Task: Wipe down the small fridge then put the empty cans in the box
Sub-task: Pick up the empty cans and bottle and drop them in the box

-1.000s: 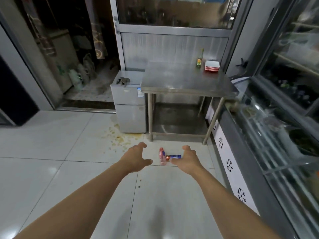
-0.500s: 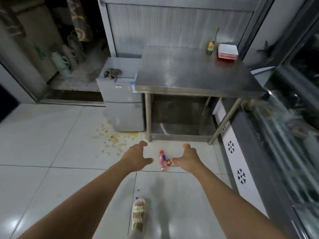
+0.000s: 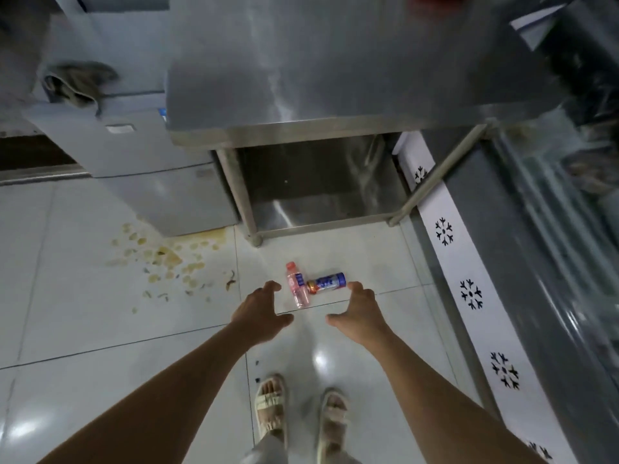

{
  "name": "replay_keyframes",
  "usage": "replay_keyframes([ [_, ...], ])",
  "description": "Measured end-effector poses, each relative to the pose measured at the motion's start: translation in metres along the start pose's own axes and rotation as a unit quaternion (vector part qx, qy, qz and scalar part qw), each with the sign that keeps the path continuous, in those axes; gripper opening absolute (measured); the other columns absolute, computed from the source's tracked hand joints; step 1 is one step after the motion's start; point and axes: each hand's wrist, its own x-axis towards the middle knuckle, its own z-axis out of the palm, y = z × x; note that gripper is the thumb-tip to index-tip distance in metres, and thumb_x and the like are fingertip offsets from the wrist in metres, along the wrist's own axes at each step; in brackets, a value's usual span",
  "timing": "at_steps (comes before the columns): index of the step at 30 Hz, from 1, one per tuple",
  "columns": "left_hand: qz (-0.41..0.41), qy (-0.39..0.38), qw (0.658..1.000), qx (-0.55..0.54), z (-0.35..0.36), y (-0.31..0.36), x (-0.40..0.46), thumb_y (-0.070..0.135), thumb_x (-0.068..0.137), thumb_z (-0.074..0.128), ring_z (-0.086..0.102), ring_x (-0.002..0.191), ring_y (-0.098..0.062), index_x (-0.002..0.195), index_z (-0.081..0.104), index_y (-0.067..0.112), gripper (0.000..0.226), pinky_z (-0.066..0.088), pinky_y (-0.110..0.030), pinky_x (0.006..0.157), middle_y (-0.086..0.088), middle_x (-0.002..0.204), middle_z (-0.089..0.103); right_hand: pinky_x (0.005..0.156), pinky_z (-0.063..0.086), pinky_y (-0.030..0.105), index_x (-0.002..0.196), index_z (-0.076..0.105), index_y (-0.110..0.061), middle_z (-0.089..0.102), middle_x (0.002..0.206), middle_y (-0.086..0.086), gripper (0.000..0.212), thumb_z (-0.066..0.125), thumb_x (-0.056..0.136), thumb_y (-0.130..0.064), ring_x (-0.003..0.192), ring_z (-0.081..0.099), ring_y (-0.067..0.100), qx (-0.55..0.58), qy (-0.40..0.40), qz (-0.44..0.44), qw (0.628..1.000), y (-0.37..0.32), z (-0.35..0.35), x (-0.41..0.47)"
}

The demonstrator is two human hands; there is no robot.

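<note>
A pink plastic bottle (image 3: 296,285) and a blue can (image 3: 326,282) lie touching on the white floor tiles in front of the steel table. My left hand (image 3: 259,313) hovers just left of the bottle, fingers spread, holding nothing. My right hand (image 3: 360,313) is just right of the can, also spread and empty. The small grey fridge (image 3: 144,162) stands at the left beside the table, with a crumpled grey rag (image 3: 78,83) on its top. No box is in view.
The steel table (image 3: 335,78) with a lower shelf overhangs ahead. A yellowish spill (image 3: 167,259) stains the floor by the fridge. A display counter with snowflake trim (image 3: 469,293) runs along the right. My sandalled feet (image 3: 301,410) stand below.
The view has moved closer and tilted down; the table and fridge now loom overhead. Both hands stay spread on either side of the bottle and can, and both feet now show.
</note>
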Motion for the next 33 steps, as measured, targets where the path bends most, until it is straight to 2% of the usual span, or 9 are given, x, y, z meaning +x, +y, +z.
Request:
replay_keyframes([
  [4,-0.012,-0.022,1.000,0.009,0.034,-0.017,0.068,0.035,0.082,0.067,0.051,0.119,-0.024,0.139,0.034,0.019,0.068,0.046,-0.039,0.096,-0.007,0.136,0.050,0.095,0.047,0.033,0.140,0.028,-0.012,0.039,0.132,0.014,0.079,0.072,0.076,-0.027,0.119,0.048,0.029,0.003,0.001,-0.001,1.000,0.012,0.027,0.067],
  [10,-0.039,-0.038,0.998,0.005,0.113,-0.055,0.178,0.036,0.083,0.066,0.049,0.122,-0.024,0.139,0.031,0.021,0.068,0.046,-0.038,0.095,-0.006,0.140,0.048,0.096,0.042,0.030,0.141,0.026,-0.015,0.036,0.138,0.011,0.078,0.072,0.078,-0.026,0.127,0.043,0.027,-0.009,-0.030,0.002,1.000,0.061,0.092,0.183],
  [16,-0.066,-0.005,0.998,-0.011,0.193,-0.095,0.290,0.032,0.084,0.065,0.052,0.117,-0.026,0.138,0.031,0.017,0.067,0.046,-0.036,0.091,-0.009,0.133,0.052,0.100,0.043,0.034,0.140,0.028,-0.016,0.034,0.140,0.009,0.077,0.071,0.077,-0.023,0.128,0.041,0.026,-0.049,-0.038,0.011,0.998,0.122,0.161,0.304],
  [19,-0.077,0.029,0.996,-0.018,0.232,-0.114,0.341,0.028,0.084,0.065,0.054,0.114,-0.028,0.135,0.032,0.014,0.062,0.048,-0.038,0.089,-0.010,0.129,0.054,0.105,0.037,0.034,0.142,0.025,-0.016,0.031,0.145,0.008,0.080,0.071,0.076,-0.021,0.133,0.033,0.025,-0.084,-0.023,-0.014,0.996,0.147,0.193,0.360],
  [26,-0.116,0.080,0.988,-0.060,0.318,-0.151,0.435,0.029,0.079,0.069,0.052,0.112,-0.027,0.140,0.019,0.020,0.080,0.048,-0.041,0.087,-0.008,0.126,0.050,0.115,0.021,0.036,0.144,0.024,-0.017,0.023,0.152,0.007,0.087,0.075,0.073,-0.020,0.143,0.016,0.026,-0.182,0.049,-0.086,0.978,0.188,0.257,0.464],
  [29,-0.124,0.097,0.984,-0.077,0.340,-0.156,0.464,0.032,0.079,0.069,0.051,0.112,-0.030,0.144,0.010,0.021,0.088,0.049,-0.046,0.091,-0.009,0.127,0.048,0.117,0.021,0.043,0.145,0.023,-0.021,0.019,0.153,0.006,0.091,0.076,0.071,-0.018,0.143,0.012,0.029,-0.242,0.074,-0.106,0.962,0.196,0.272,0.492],
  [33,-0.159,0.122,0.970,-0.134,0.359,-0.159,0.498,0.038,0.080,0.068,0.055,0.105,-0.031,0.145,0.004,0.021,0.093,0.051,-0.045,0.086,-0.013,0.121,0.049,0.118,0.015,0.046,0.143,0.021,-0.023,0.015,0.152,0.007,0.085,0.072,0.075,-0.016,0.142,0.011,0.031,-0.330,0.103,-0.143,0.927,0.204,0.286,0.518],
])
